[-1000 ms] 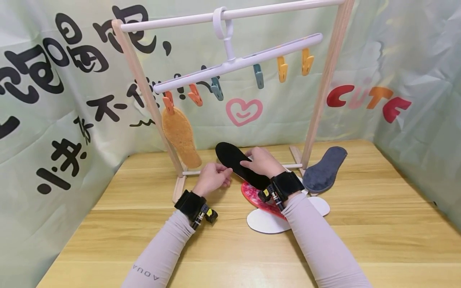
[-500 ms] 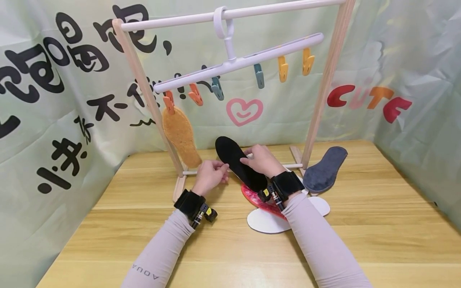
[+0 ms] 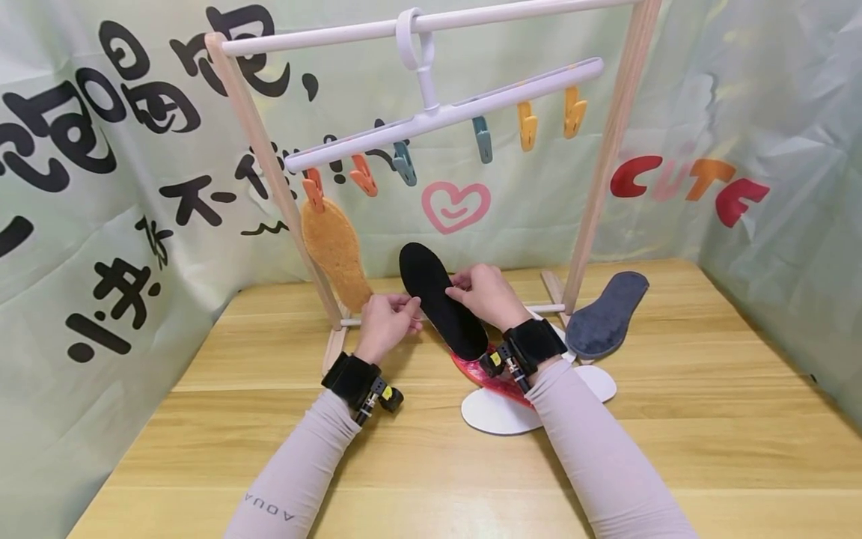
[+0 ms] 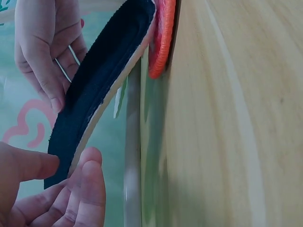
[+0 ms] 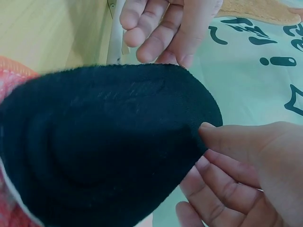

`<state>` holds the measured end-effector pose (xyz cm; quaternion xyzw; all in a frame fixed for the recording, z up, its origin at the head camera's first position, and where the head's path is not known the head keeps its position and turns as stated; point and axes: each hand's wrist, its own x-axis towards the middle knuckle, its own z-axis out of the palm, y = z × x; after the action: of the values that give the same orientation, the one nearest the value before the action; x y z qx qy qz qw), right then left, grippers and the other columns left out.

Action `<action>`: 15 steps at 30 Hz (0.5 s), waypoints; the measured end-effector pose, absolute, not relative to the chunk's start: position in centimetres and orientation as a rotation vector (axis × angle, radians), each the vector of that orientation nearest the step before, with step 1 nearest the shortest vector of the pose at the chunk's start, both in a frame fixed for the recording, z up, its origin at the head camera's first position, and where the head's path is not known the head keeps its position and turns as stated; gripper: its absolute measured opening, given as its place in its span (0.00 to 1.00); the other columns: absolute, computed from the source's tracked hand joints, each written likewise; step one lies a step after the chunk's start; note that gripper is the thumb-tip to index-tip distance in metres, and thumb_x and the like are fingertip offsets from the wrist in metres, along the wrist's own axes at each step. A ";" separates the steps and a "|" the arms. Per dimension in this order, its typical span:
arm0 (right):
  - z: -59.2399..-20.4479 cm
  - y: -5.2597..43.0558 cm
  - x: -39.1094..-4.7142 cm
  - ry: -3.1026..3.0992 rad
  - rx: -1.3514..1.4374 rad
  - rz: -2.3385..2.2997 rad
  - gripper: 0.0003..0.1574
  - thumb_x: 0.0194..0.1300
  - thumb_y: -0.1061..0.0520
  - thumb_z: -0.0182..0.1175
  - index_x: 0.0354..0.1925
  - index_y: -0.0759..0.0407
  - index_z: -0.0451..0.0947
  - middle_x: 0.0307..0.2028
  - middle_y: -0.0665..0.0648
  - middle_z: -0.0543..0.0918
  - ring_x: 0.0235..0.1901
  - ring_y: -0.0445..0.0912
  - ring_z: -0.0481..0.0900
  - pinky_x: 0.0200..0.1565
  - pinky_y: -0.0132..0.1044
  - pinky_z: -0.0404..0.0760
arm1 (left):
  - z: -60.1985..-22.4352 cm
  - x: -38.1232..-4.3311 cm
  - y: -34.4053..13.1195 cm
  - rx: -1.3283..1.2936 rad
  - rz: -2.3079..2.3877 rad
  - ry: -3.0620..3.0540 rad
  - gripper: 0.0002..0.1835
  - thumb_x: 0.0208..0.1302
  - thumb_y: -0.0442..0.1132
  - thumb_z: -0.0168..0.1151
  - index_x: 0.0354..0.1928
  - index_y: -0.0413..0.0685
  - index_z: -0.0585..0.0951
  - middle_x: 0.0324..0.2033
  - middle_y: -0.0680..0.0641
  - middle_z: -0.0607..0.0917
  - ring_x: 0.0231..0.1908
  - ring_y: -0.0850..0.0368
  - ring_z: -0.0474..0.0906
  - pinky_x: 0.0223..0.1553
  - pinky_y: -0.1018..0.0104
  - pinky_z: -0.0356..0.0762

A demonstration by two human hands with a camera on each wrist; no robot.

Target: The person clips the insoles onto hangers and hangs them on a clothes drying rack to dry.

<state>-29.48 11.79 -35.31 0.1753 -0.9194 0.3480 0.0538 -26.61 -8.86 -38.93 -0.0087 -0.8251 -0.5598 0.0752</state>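
In the head view a black insole (image 3: 441, 303) stands tilted above the table, toe end up. Its lower end overlaps a red patterned insole (image 3: 494, 380). My right hand (image 3: 488, 296) pinches its right edge, thumb on the black face and fingers behind, as the right wrist view shows. On the opposite edge, my left hand (image 3: 387, 323) holds it between thumb and fingertips; the left wrist view shows the insole (image 4: 102, 71) side-on with a pale underside. A tan fuzzy insole (image 3: 333, 247) hangs from an orange clip (image 3: 313, 189) at the left.
Over the hands, a white hanger (image 3: 444, 116) with orange, blue and yellow clips (image 3: 527, 127) hangs tilted from a wooden rack (image 3: 606, 157). White insoles (image 3: 501, 412) lie near the right forearm. A dark grey insole (image 3: 606, 314) rests by the rack's right foot.
Both hands have raised the black insole a little and tipped it more upright. The left hand has shifted slightly up and left along with it.
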 end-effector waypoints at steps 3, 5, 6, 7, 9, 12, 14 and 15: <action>-35.3 11.7 -29.5 -2.784 0.529 1.065 0.18 0.73 0.52 0.71 0.53 0.64 0.89 0.45 0.62 0.94 0.47 0.54 0.91 0.57 0.48 0.89 | -38.9 -26.7 -9.0 -0.034 -1.664 -2.466 0.14 0.76 0.40 0.68 0.48 0.34 0.89 0.30 0.39 0.92 0.22 0.57 0.89 0.32 0.56 0.92; -35.3 11.6 -29.6 -2.785 0.524 1.062 0.18 0.73 0.52 0.71 0.53 0.64 0.89 0.45 0.62 0.94 0.48 0.54 0.92 0.57 0.48 0.89 | -38.9 -26.8 -9.1 -0.043 -1.657 -2.461 0.13 0.76 0.40 0.68 0.48 0.35 0.89 0.29 0.39 0.92 0.22 0.59 0.88 0.31 0.58 0.92; -35.3 11.6 -29.6 -2.788 0.521 1.059 0.19 0.73 0.52 0.72 0.53 0.64 0.89 0.45 0.63 0.94 0.48 0.54 0.92 0.56 0.48 0.89 | -38.9 -26.8 -9.1 -0.047 -1.653 -2.460 0.13 0.76 0.41 0.68 0.47 0.35 0.90 0.29 0.40 0.92 0.21 0.60 0.88 0.30 0.60 0.92; -35.3 11.5 -29.6 -2.789 0.518 1.055 0.19 0.73 0.52 0.72 0.54 0.64 0.89 0.46 0.63 0.94 0.48 0.55 0.92 0.56 0.48 0.89 | -38.9 -26.8 -9.1 -0.050 -1.645 -2.462 0.13 0.76 0.41 0.68 0.47 0.35 0.90 0.29 0.40 0.92 0.21 0.61 0.87 0.30 0.61 0.91; -35.3 11.5 -29.6 -2.793 0.511 1.046 0.20 0.72 0.52 0.72 0.54 0.64 0.89 0.46 0.63 0.94 0.49 0.55 0.92 0.56 0.48 0.90 | -38.9 -26.8 -9.2 -0.058 -1.632 -2.466 0.13 0.76 0.41 0.68 0.46 0.36 0.90 0.29 0.41 0.92 0.21 0.63 0.87 0.29 0.63 0.91; -35.3 11.4 -29.6 -2.791 0.511 1.035 0.20 0.72 0.52 0.73 0.54 0.64 0.90 0.45 0.63 0.94 0.48 0.55 0.92 0.54 0.48 0.90 | -38.8 -26.8 -9.3 -0.068 -1.606 -2.472 0.13 0.76 0.42 0.68 0.46 0.37 0.90 0.29 0.41 0.92 0.21 0.63 0.87 0.30 0.61 0.91; -35.3 11.4 -29.6 -2.787 0.516 1.030 0.19 0.71 0.52 0.73 0.53 0.64 0.90 0.45 0.63 0.94 0.48 0.55 0.92 0.53 0.48 0.90 | -38.7 -26.7 -9.3 -0.066 -1.599 -2.474 0.13 0.76 0.42 0.68 0.46 0.37 0.90 0.29 0.41 0.92 0.21 0.61 0.88 0.32 0.58 0.92; -35.3 11.4 -29.6 -2.786 0.518 1.027 0.19 0.71 0.52 0.73 0.53 0.64 0.90 0.45 0.63 0.94 0.47 0.55 0.92 0.53 0.48 0.90 | -38.7 -26.7 -9.3 -0.064 -1.603 -2.474 0.13 0.76 0.42 0.68 0.46 0.37 0.90 0.29 0.41 0.92 0.22 0.60 0.88 0.33 0.56 0.93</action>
<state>-29.62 11.41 -35.33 0.1717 -0.9224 0.3401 0.0639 -26.70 -9.32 -38.67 -0.0217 -0.8351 -0.5411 0.0964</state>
